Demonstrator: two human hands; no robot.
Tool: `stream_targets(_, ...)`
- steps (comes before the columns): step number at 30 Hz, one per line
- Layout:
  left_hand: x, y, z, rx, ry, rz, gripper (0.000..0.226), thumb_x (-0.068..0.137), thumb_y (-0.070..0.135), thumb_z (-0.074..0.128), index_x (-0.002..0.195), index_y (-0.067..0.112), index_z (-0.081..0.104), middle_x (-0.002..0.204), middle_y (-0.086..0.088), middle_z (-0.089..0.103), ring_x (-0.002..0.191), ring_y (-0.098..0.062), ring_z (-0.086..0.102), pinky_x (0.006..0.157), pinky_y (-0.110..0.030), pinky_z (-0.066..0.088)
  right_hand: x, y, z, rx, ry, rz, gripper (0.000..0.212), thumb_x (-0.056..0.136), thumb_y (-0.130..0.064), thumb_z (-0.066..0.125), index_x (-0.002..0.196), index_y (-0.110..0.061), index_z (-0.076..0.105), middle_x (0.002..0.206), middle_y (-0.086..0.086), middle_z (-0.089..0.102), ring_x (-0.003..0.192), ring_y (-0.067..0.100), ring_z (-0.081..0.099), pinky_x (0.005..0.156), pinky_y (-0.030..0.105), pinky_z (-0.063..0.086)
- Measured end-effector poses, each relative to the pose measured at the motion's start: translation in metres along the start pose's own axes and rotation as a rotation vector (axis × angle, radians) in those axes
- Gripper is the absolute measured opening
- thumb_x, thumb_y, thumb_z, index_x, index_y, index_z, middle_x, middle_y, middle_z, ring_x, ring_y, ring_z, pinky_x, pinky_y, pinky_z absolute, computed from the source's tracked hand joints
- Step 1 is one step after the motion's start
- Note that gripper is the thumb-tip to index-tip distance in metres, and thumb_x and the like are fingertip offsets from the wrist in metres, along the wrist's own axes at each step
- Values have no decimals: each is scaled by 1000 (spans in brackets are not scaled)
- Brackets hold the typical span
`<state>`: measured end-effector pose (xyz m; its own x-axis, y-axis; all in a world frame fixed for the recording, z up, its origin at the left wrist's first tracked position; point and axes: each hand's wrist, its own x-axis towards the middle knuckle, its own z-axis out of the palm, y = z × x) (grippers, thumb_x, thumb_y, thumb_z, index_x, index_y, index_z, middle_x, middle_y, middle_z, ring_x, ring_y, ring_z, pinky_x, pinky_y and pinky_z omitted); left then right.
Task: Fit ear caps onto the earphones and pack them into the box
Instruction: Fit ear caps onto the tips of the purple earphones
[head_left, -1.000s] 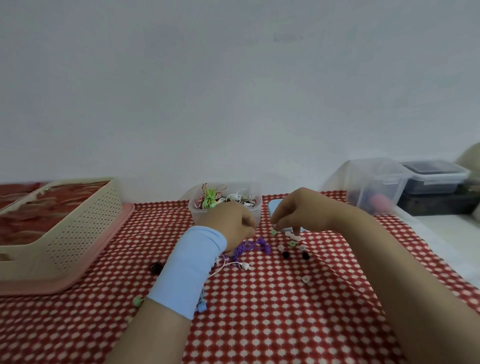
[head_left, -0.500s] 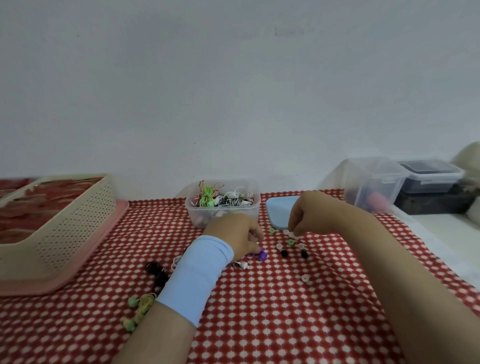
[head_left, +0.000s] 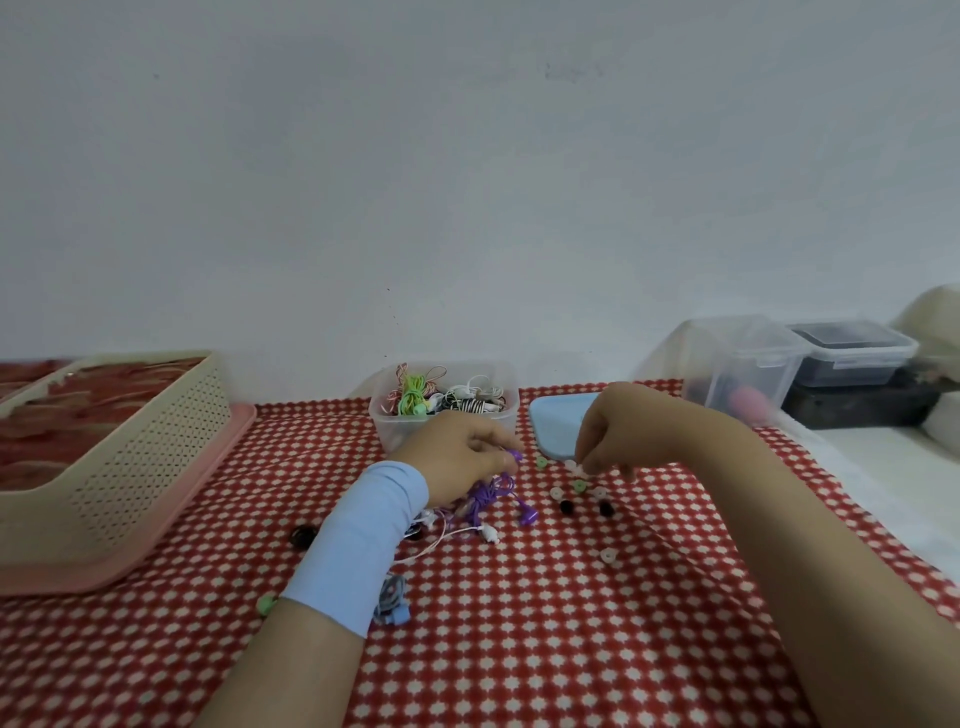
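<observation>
The left hand (head_left: 457, 452) curls round a tangle of purple wired earphones (head_left: 491, 493), one bud pinched at its fingertips. The right hand (head_left: 618, 431) points bunched fingers down among small round rubber ear caps (head_left: 580, 486) loose on the red-and-white checked cloth (head_left: 519, 649); whether it grips one I can't tell. Just behind stands a clear plastic box (head_left: 395, 434) of coiled earphones, a flat blue lid (head_left: 553, 426) beside it.
</observation>
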<state>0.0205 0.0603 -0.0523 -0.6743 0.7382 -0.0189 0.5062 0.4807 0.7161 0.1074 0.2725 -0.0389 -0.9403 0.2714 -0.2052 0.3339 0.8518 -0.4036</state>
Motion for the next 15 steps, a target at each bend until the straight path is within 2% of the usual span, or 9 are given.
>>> stream_targets(4, 0, 1, 1, -43, 1, -6, 17, 90, 23, 67, 102, 33, 73, 93, 8, 75, 84, -12, 70, 91, -33, 55, -3, -2, -1, 173, 37, -81, 17, 90, -13, 73, 99, -27, 75, 88, -4, 75, 59, 8, 69, 59, 23, 55)
stream_targets(6, -1, 1, 1, -77, 3, -12, 18, 92, 18, 65, 105, 28, 73, 91, 6, 76, 84, -15, 71, 90, -31, 56, -3, -8, 3, 286, 25, -122, 17, 93, -10, 68, 96, -25, 77, 83, -2, 77, 54, 8, 63, 52, 25, 49)
stream_targets(8, 0, -1, -1, -97, 6, -26, 19, 92, 16, 64, 106, 25, 72, 91, 5, 77, 80, -14, 70, 89, -30, 56, -1, -13, 11, 338, 3, -142, 18, 94, -8, 66, 93, -21, 79, 79, -2, 77, 55, 11, 62, 52, 25, 47)
stream_targets(12, 1, -7, -3, -93, 33, -62, 17, 91, 18, 66, 103, 27, 73, 83, 10, 74, 74, -10, 67, 81, -21, 53, 8, -19, 26, 188, -9, -129, 24, 95, -12, 65, 88, -30, 80, 74, -15, 74, 52, -4, 61, 61, 17, 49)
stream_targets(15, 0, -8, -4, -93, 31, -72, 17, 92, 18, 65, 96, 33, 71, 81, 15, 72, 77, -13, 67, 80, -20, 52, 9, -21, 27, 155, -30, -118, 33, 95, -6, 58, 94, -29, 81, 87, -15, 76, 53, -12, 60, 61, 13, 46)
